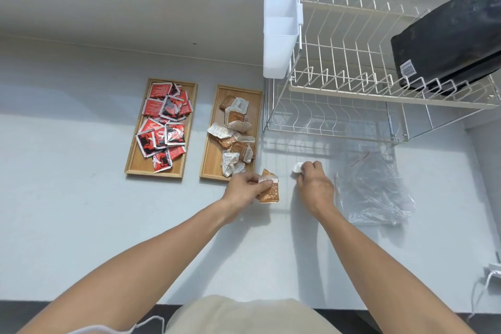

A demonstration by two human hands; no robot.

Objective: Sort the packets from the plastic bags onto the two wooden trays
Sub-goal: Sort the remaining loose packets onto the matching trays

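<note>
Two wooden trays lie side by side on the white counter. The left tray [134,160] holds several red and black packets [165,123]. The right tray [214,160] holds several brown and white packets [235,127]. My left hand [245,188] pinches a brown packet [269,191] just below the right tray's near corner. My right hand [314,182] grips a small white packet [297,168], mostly hidden by its fingers. Crumpled clear plastic bags [374,190] lie to the right of my right hand.
A white wire dish rack [352,95] stands at the back right with a white plastic cutlery holder [280,22] on its left end and a black board [455,35] leaning in it. The counter's front edge runs near my body.
</note>
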